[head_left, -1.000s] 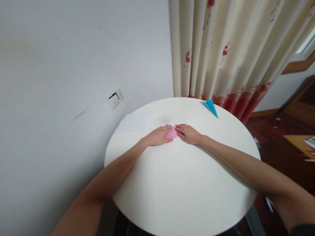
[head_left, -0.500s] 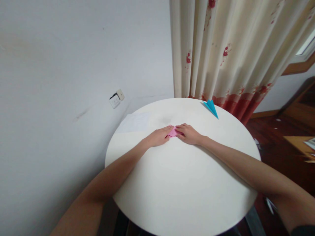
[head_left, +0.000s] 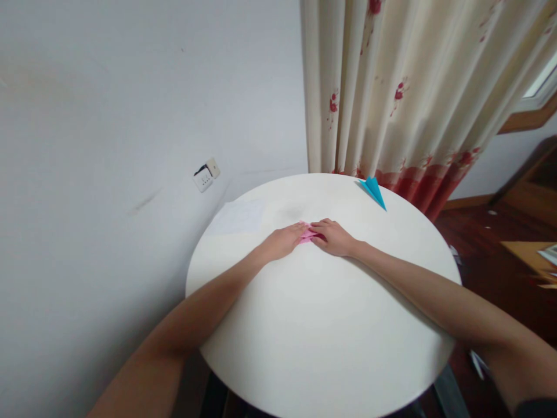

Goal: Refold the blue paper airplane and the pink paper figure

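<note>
A small piece of folded pink paper (head_left: 307, 235) lies on the white round table (head_left: 319, 325), between my two hands. My left hand (head_left: 284, 241) grips its left side, fingers over the top. From the right, my right hand (head_left: 335, 237) holds the other side, with the thumb at the near edge and the fingers at the far edge. A dark pink gap shows in the folds beside the right thumb. Both hands hide much of the paper, so its full shape cannot be made out.
A blue paper plane (head_left: 374, 193) rests near the table's far right edge. At the far left of the table lies a white sheet (head_left: 237, 216). Behind stand a wall with a socket (head_left: 203, 179) and a patterned curtain (head_left: 391, 104).
My left fingers have shifted slightly on the pink paper, and a fold now stands open a little near the right thumb. My right hand has hardly moved.
</note>
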Demonstrator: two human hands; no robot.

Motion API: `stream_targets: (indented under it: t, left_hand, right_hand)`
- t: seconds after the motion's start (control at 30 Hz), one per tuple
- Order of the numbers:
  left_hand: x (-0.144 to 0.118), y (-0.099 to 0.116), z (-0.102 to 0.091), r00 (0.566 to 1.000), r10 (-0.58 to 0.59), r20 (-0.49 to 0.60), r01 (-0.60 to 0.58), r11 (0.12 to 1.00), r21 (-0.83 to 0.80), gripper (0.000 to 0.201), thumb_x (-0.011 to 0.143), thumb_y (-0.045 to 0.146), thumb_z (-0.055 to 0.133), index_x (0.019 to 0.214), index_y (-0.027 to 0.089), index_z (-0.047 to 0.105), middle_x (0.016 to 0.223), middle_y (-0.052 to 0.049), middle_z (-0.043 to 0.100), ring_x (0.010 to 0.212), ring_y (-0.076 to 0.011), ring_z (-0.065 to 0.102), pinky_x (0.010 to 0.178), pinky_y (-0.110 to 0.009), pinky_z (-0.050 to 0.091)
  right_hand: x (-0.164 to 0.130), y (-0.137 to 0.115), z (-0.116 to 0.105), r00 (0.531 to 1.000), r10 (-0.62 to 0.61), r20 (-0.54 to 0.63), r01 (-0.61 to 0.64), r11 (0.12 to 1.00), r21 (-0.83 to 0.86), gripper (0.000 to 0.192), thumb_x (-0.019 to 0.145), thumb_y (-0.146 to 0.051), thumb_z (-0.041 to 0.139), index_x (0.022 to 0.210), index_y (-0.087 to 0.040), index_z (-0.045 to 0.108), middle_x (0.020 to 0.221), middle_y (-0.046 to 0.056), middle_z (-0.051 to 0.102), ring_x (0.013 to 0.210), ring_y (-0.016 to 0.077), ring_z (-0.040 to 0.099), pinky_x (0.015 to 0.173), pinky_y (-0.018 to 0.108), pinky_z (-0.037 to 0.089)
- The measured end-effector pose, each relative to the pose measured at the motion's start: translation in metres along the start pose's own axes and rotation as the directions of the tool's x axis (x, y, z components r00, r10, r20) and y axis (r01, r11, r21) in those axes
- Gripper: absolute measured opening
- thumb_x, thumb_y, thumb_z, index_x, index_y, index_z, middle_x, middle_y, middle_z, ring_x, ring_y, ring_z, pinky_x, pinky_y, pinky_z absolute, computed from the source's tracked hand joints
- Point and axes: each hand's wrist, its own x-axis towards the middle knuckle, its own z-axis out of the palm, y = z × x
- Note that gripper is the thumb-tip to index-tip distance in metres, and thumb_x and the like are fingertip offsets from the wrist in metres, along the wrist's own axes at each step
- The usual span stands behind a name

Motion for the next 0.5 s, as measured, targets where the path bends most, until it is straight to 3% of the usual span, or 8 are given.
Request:
stream_targets:
  t: [0.3,0.5]
  left_hand:
    - [-0.001,0.006,-0.001,0.999,-0.045,-0.026,0.049,0.981,0.19,0.044,0.1,0.017,0.038,0.143,0.018,0.048,0.151,-0.009,0.048,0.138,-0.0187,0.047,0.113,-0.032,0.039]
    - [0.0,0.026,-0.009,0.993,-0.114,-0.021,0.116,0.959,0.259,0.035,0.102,0.019,0.04,0.134,0.018,0.053,0.129,-0.015,0.064,0.115,-0.0245,0.065,0.096,-0.034,0.051]
  right_hand:
    - [0.002,0.001,0.003,0.998,0.002,-0.059,-0.001,1.0,0.014,0.028,0.09,-0.016,0.053,0.11,-0.017,0.072,0.117,0.01,0.071,0.11,0.0254,0.06,0.096,0.036,0.043]
    - [0.003,-0.002,0.003,0.998,-0.001,-0.056,0.001,1.0,0.014,0.032,0.086,-0.012,0.052,0.109,-0.017,0.073,0.113,0.01,0.072,0.107,0.0248,0.06,0.095,0.035,0.043]
